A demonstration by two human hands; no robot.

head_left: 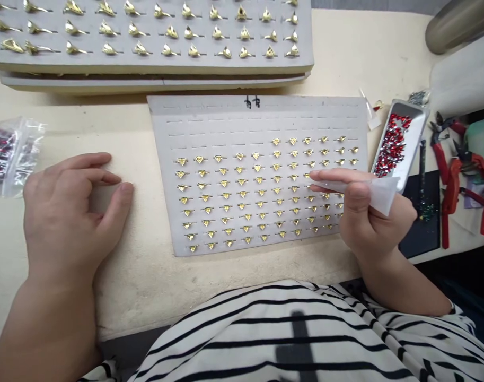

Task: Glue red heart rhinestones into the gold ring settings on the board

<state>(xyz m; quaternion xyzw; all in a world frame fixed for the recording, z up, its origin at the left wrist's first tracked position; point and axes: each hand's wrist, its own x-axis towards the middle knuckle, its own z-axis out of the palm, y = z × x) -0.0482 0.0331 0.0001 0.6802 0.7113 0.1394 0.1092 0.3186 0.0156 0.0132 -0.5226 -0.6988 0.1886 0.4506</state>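
A grey foam ring board (210, 116) lies flat before me, with rows of gold rings (242, 181) that have triangular heads pushed into its slits. My right hand (371, 223) is over the board's right side, its fingers closed around a translucent white plastic cone (383, 195). The cone's narrow end points left, toward the rings; whether it touches one I cannot tell. My left hand (72, 212) rests on the table left of the board, fingers loosely curved and apart, holding nothing. The right hand hides some rings at the board's lower right.
At the back left, stacked boards (154, 61) carry more gold rings. A white tray (414, 143) of red stones (395, 140) stands right of the ring board. Farther right lie red-handled pliers (450, 196) and a dark pad (424, 233). A zip bag (11, 154) is at the left edge.
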